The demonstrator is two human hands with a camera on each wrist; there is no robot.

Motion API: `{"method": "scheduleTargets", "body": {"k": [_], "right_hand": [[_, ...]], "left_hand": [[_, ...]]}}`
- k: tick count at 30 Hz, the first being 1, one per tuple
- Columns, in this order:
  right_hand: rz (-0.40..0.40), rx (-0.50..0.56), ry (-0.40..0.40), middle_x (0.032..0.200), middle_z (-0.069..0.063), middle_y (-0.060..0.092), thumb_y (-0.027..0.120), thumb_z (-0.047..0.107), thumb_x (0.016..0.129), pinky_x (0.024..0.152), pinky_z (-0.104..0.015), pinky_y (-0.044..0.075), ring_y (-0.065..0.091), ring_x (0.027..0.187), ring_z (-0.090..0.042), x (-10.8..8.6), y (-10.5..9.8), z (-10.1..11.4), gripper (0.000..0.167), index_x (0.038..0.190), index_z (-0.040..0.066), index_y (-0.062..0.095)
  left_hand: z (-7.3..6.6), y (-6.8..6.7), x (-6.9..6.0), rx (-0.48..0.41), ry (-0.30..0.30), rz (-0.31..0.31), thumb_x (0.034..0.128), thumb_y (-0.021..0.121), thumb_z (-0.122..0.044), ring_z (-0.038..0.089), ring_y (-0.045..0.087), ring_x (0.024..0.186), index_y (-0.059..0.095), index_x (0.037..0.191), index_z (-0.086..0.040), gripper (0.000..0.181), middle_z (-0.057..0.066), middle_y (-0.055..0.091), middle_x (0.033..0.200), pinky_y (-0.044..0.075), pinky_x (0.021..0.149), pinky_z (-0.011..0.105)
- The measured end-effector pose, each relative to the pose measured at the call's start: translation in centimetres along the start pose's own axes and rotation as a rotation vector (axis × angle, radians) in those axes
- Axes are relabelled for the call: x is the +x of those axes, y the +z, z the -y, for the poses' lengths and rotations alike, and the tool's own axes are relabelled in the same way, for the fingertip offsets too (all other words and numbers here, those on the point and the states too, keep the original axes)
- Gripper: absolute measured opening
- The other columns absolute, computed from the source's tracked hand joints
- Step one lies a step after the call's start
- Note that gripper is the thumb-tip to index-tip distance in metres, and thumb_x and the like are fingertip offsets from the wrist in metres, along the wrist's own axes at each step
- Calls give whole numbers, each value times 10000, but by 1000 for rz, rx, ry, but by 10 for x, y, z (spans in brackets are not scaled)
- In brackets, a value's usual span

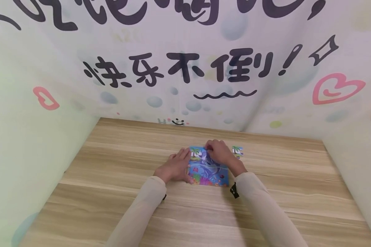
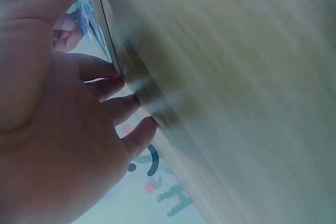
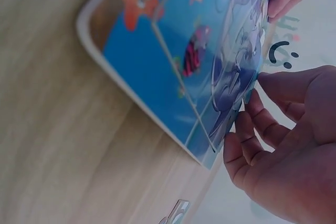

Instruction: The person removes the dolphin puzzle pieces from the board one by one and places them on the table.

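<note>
A jigsaw puzzle [image 1: 208, 175] with a glossy undersea picture lies on the table, showing sea creatures and a palm tree. My left hand [image 1: 177, 167] rests along its left side, fingers extended toward the top corner and thumb near the bottom. In the left wrist view, the fingertips [image 2: 144, 129] touch the table beside the puzzle edge. At the top edge, my right hand [image 1: 219, 152] has curled fingers and pinches a puzzle piece [image 3: 249, 96], only a blue sliver of which shows. The hand hides the puzzle's upper right part.
A loose palm-tree piece [image 1: 236, 151] lies on the wooden table [image 1: 117, 164] to the right of the puzzle. Behind the table hangs a printed cloth [image 1: 136, 113] with black writing. Pale walls stand at both sides.
</note>
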State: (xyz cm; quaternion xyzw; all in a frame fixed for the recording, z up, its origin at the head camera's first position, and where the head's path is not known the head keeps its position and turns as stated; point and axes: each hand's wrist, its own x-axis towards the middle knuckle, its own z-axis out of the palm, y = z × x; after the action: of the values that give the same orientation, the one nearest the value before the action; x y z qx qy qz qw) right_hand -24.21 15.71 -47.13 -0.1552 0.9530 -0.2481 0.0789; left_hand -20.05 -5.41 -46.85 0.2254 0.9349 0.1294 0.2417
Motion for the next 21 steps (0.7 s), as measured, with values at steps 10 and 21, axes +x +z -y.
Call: {"method": "scheduleTargets", "body": {"k": [10, 21], "right_hand": [[42, 96, 5, 1069, -158, 679, 608, 58, 944, 937, -486, 507, 630, 1034, -321, -5, -11, 0, 198, 1111, -3, 697], [80, 143, 90, 1087, -183, 699, 638, 112, 943, 896, -486, 530, 656, 997, -318, -5, -17, -3, 187, 1117, 53, 674]], "left_hand": [[-1, -3, -2, -15, 6, 1, 795, 779, -522, 256, -9, 1548, 111, 1593, -50, 1143, 94, 39, 1678, 101, 1232, 485], [-2, -2, -2, 12, -2, 5, 806, 765, -533, 248, -1, 1548, 112, 1594, -54, 1130, 87, 39, 1679, 113, 1230, 482]]}}
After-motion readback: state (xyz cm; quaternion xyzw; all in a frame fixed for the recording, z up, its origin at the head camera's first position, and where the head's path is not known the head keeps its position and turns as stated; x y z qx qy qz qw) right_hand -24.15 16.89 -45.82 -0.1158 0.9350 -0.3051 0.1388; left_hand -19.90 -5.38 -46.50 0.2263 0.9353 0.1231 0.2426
